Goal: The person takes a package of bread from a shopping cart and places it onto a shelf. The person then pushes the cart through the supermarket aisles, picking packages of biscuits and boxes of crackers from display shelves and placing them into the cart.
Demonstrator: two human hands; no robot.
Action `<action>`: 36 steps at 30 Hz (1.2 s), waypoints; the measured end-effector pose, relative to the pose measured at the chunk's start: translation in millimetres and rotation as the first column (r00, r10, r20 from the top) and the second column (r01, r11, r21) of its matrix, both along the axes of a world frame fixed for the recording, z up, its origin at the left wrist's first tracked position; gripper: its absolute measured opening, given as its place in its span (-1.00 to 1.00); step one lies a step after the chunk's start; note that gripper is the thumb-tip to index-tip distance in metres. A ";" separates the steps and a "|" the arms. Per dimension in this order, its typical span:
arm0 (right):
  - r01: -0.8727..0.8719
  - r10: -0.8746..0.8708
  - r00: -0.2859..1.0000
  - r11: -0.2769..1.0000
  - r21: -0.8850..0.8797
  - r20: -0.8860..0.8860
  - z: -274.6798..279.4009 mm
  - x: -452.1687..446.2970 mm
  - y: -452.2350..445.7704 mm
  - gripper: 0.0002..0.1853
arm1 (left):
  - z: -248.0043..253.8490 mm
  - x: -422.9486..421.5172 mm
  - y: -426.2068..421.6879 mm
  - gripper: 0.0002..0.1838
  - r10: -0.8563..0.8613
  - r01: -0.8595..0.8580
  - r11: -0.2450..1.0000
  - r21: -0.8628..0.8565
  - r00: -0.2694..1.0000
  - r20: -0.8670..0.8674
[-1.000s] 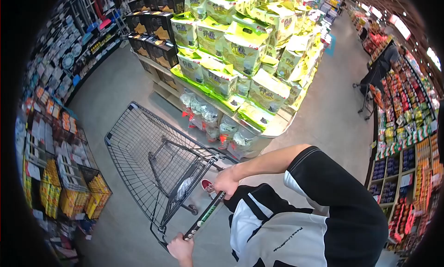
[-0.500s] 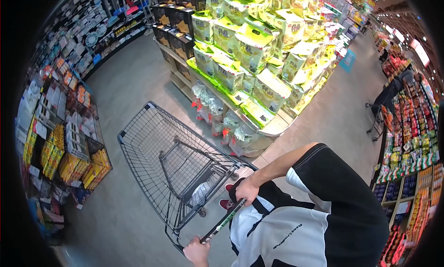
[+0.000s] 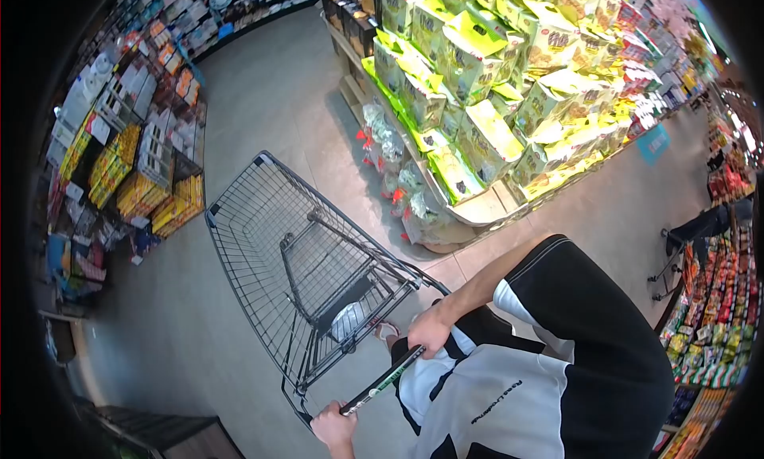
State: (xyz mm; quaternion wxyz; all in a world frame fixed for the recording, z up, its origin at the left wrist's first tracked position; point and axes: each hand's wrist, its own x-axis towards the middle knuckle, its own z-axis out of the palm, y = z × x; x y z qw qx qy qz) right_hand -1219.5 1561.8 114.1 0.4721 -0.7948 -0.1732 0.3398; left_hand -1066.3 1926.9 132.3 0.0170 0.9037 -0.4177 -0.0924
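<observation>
Both of my hands are closed around the handle bar of a metal shopping cart. My left hand grips the lower left end of the bar. Near the other end, close to my body, my right hand is wrapped round it. The wire basket holds nothing that I can see. A whitish round thing shows through the wires at the near end; what it is I cannot tell.
A display stand piled with green and white packages rises beyond the cart. Shelves with yellow packs line the left. At the right edge are snack shelves and a person in dark clothes beside another cart.
The view has swung to the left, so the display and left shelves sit differently in it. A dark low fixture now shows at the bottom left. Both hands have stayed on the handle.
</observation>
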 end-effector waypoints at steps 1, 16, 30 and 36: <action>-0.015 0.014 1.000 1.000 0.014 0.017 0.5 -7.9 -0.6 -0.68 | 2.0 -15.8 4.7 -0.70 0.022 -0.022 1.000 0.004 1.000 0.002; -0.301 0.296 0.952 0.952 -0.053 -0.079 -24.1 -121.4 -4.1 -0.70 | 28.6 -229.6 16.9 -0.77 0.233 -0.190 0.955 0.226 0.956 -0.180; -0.468 0.469 0.883 0.878 -0.098 -0.017 -22.4 -195.1 7.2 -0.68 | 16.7 -390.0 20.8 -0.69 0.447 -0.447 0.893 0.060 0.895 0.012; -0.522 0.578 0.789 0.809 -0.269 0.207 -2.2 -245.9 -15.9 -0.60 | 4.3 -478.0 -2.2 -0.69 0.543 -0.543 0.839 0.014 0.840 0.021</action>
